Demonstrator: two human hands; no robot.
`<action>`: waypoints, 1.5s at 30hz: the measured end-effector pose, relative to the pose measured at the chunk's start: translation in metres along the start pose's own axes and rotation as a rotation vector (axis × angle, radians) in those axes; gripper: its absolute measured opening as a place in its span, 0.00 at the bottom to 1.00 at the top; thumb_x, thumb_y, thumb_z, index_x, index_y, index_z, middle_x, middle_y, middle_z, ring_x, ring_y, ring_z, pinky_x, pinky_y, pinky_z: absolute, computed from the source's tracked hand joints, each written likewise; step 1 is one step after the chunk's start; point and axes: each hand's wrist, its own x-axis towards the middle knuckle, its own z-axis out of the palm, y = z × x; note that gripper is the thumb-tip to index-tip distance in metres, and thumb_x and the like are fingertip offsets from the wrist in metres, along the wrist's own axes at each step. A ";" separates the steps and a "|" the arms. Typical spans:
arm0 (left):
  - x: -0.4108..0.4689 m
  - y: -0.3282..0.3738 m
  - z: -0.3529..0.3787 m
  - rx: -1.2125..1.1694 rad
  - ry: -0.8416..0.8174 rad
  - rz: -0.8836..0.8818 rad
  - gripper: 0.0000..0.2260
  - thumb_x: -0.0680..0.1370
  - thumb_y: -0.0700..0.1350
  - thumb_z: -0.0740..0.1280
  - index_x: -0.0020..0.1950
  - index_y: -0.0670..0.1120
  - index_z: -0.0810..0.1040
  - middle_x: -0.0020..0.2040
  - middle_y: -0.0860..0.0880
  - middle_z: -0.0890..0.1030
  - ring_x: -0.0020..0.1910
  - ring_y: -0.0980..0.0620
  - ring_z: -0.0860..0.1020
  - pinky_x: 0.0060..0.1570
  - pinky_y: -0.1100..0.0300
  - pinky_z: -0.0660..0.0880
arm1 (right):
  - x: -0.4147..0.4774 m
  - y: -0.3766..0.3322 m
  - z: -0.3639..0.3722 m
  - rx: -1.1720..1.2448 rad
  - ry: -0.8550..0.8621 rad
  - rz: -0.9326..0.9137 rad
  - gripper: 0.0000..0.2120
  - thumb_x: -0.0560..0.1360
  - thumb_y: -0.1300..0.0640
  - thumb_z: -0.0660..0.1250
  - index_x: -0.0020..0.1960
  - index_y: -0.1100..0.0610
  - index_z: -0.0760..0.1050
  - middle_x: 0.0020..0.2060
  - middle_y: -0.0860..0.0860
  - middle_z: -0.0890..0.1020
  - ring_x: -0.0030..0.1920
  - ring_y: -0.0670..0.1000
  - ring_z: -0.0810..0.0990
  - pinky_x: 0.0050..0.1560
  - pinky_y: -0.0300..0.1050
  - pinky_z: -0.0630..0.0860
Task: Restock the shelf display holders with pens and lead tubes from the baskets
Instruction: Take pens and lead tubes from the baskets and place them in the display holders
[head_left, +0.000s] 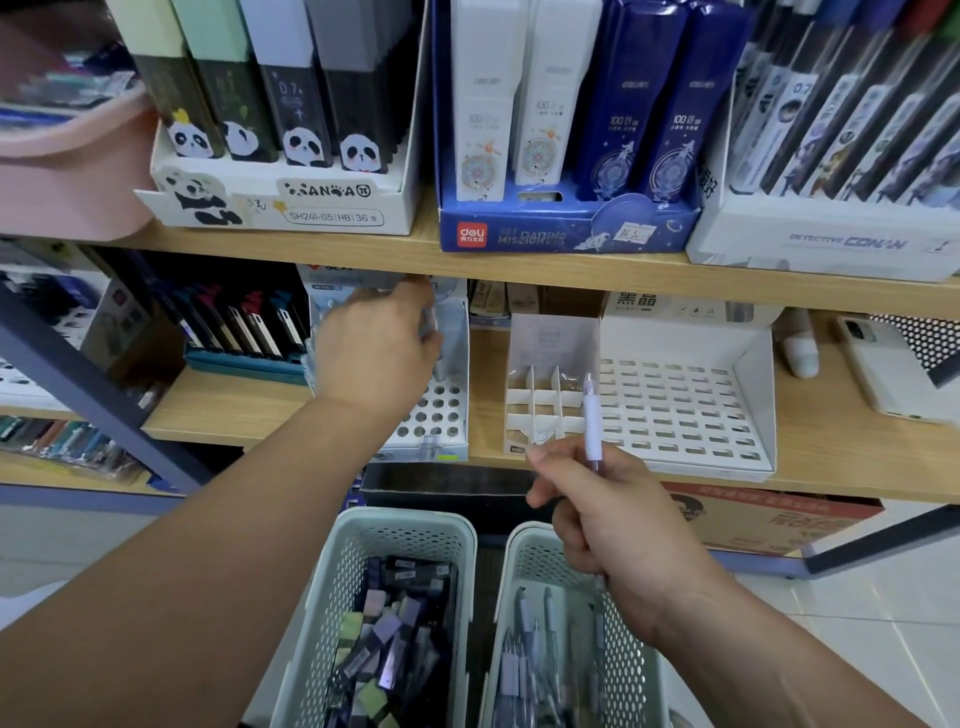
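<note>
Pens (530, 649) lie heaped in the pale green pen basket (522, 551) at the bottom of the view, under our right arm. Just beside it on the left, a matching tube basket (363, 535) holds a jumble of lead tubes (395, 623) in purple, green and dark cases.

Our right hand (608, 525) hovers above the pen basket. It pinches one white pen (592, 421) between the thumb and curled fingers, and the pen's clear end points up. The pen stands in front of the gridded holder (545, 395), a small white cardboard stand with open square compartments on the lower shelf (234, 405). Just right of it stands the slotted holder (685, 415), wide and white, with rows of small openings.

Our left hand (374, 348) reaches over the round-hole holder (439, 415), which stands left of the gridded one. Its fingers curl around something clear and blurred near the holder's back card. We cannot tell what they grip, or whether they grip at all.

On the upper shelf (519, 262) we see a panda box (280, 205) and a blue box (566, 231), both filled with upright lead cases. A pink bin (67, 171) sits at the far left. A phone (883, 364) lies at the right end of the lower shelf.
</note>
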 end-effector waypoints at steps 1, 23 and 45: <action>-0.001 0.001 -0.001 0.014 0.021 0.031 0.09 0.73 0.47 0.74 0.51 0.47 0.81 0.41 0.44 0.83 0.46 0.38 0.79 0.39 0.49 0.77 | 0.000 0.000 0.000 0.004 0.001 0.000 0.06 0.76 0.53 0.72 0.45 0.55 0.78 0.35 0.52 0.81 0.27 0.48 0.63 0.25 0.41 0.57; -0.082 0.036 -0.063 -1.225 -0.630 -0.406 0.09 0.79 0.42 0.71 0.39 0.43 0.81 0.32 0.43 0.78 0.27 0.51 0.74 0.27 0.61 0.73 | -0.010 0.000 0.041 -0.194 -0.398 0.069 0.04 0.63 0.48 0.68 0.36 0.46 0.81 0.35 0.53 0.79 0.29 0.50 0.69 0.29 0.42 0.59; -0.079 -0.042 -0.062 -1.207 -0.382 -0.567 0.11 0.73 0.34 0.76 0.51 0.42 0.79 0.39 0.43 0.86 0.40 0.48 0.86 0.37 0.62 0.80 | -0.001 -0.009 0.072 0.699 0.116 -0.070 0.06 0.75 0.68 0.71 0.52 0.63 0.78 0.38 0.57 0.86 0.41 0.53 0.87 0.41 0.40 0.83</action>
